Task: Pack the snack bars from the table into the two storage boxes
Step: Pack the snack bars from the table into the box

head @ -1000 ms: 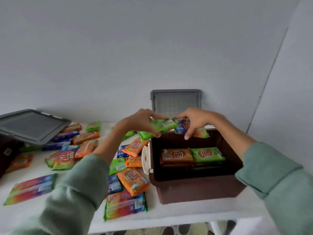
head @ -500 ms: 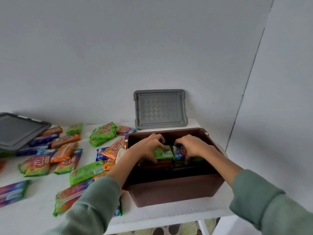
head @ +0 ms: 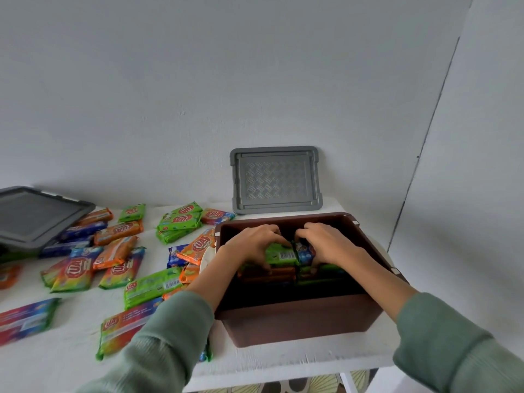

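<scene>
Left grip: the left hand point(head: 252, 245) is curled over a green foil-wrapped snack bar point(head: 279, 254), fingers closed on its left end, inside the brown rectangular plastic storage box point(head: 300, 319).
Right grip: the right hand point(head: 329, 243) is closed on a blue foil-wrapped snack bar point(head: 304, 251), just beside the green one in the box.
Box contents: both held bars rest on a layer of orange and green bars stacked in the box's far half; the near half looks dark and unfilled.
Done: one box is partly packed.
Left: many loose snack bars point(head: 119, 251), orange, green and blue, lie scattered left of the box.
Second box: at the far left only a dark grey plastic lid point(head: 34, 217) shows clearly; what it holds cannot be told.
Surface: a white table point(head: 71, 361), the box near its right end.
Room: a grey patterned plastic lid point(head: 275, 180) leans on the plain pale wall point(head: 255, 80) behind the box.
</scene>
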A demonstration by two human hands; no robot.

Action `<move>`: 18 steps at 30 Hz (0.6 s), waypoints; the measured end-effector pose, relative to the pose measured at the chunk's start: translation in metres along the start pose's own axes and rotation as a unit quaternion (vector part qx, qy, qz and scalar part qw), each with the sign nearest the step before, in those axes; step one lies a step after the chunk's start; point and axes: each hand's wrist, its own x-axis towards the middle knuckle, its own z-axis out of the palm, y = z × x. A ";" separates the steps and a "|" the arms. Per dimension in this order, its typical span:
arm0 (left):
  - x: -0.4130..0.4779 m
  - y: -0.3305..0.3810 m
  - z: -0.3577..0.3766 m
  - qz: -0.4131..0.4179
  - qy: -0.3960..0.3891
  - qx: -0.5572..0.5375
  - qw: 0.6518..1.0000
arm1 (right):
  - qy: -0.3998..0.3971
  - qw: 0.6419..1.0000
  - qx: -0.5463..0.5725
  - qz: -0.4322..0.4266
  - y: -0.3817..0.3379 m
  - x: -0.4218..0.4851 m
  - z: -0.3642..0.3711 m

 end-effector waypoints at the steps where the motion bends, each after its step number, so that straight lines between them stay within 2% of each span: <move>1: 0.000 0.000 0.000 0.001 0.005 0.004 1.000 | -0.002 1.000 0.003 0.000 0.000 0.000 -0.001; 7: 0.002 0.004 0.001 0.010 0.016 -0.002 1.000 | -0.014 0.998 0.063 0.027 -0.001 0.000 -0.005; 10: -0.005 -0.004 -0.007 0.008 0.032 -0.092 0.995 | -0.004 0.992 0.122 0.038 -0.006 0.005 -0.017; 13: -0.030 -0.027 -0.025 -0.012 0.121 -0.176 0.977 | 0.071 0.983 0.165 0.030 -0.030 0.018 -0.037; 16: -0.068 -0.061 -0.037 -0.052 0.217 -0.192 0.956 | 0.136 0.971 0.196 -0.024 -0.079 0.037 -0.051; 18: -0.100 -0.086 -0.041 -0.086 0.248 -0.182 0.948 | 0.142 0.964 0.215 -0.068 -0.120 0.050 -0.052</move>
